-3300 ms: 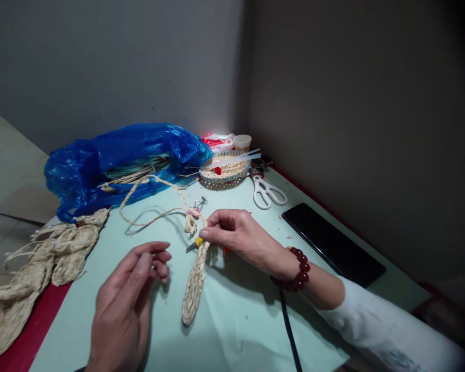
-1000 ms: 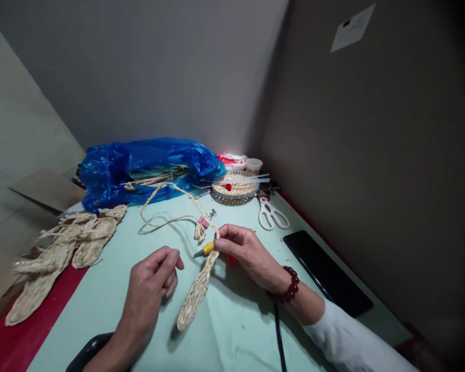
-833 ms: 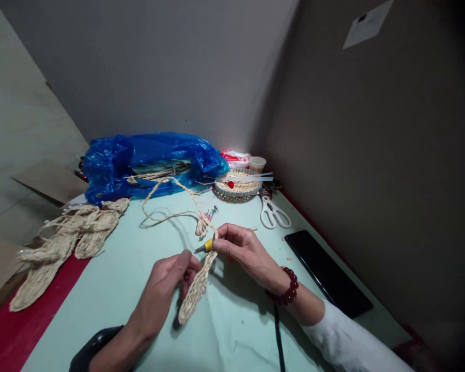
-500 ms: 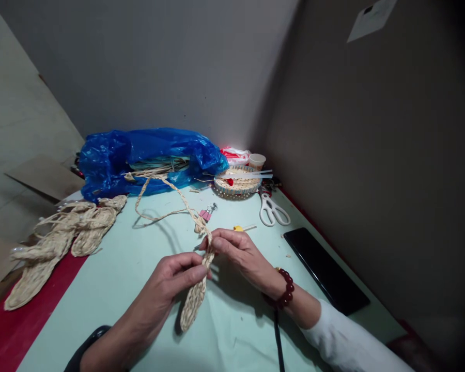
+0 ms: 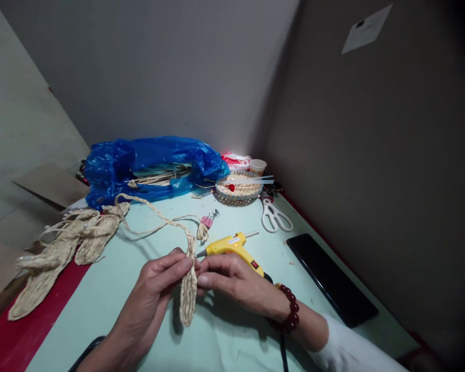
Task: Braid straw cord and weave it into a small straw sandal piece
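Observation:
My left hand is closed on a narrow braided straw sole, thumb on its upper face, holding it upright over the table. My right hand has its fingers closed against the sole's right edge; its fingertips are partly hidden behind the piece. From the sole's top a long straw braid loops away to the left and back, ending in a coil held by a pink binder clip. A yellow glue gun lies just beyond my right hand, its nozzle pointing left.
Finished-looking straw slippers lie at the left edge on red cloth. Behind are a blue plastic bag of straw, a round woven basket with glue sticks, and a paper cup. White-handled scissors and a black phone lie right.
Both hands have shifted a little left and lower with the sole, which now hangs straighter. My right hand has moved down along it, and the glue gun has come into view.

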`<state>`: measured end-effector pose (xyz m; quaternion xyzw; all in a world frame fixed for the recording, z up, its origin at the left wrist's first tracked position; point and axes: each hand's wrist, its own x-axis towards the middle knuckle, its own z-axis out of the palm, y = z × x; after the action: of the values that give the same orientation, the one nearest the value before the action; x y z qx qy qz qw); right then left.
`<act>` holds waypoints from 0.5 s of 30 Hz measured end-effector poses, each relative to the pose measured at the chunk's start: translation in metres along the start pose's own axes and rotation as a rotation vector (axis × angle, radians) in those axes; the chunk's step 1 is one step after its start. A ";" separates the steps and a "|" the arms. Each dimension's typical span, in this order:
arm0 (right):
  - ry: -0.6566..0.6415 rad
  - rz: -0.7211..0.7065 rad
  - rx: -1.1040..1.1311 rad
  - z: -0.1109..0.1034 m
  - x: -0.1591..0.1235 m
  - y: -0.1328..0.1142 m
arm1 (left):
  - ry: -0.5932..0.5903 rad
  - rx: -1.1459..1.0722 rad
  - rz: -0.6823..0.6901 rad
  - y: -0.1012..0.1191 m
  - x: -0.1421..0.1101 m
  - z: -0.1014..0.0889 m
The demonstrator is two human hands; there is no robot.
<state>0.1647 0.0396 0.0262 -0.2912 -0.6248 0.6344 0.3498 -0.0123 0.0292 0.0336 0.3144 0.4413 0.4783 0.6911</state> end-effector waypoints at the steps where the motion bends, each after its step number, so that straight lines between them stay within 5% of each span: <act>1: 0.015 -0.001 -0.007 0.000 0.000 0.001 | -0.003 -0.003 -0.009 0.000 0.000 0.000; 15: 0.441 -0.205 0.150 -0.029 -0.009 -0.014 | -0.018 0.071 -0.019 0.000 0.001 0.001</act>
<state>0.1948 0.0495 0.0384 -0.3308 -0.5109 0.5615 0.5607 -0.0110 0.0301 0.0339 0.3389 0.4549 0.4527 0.6880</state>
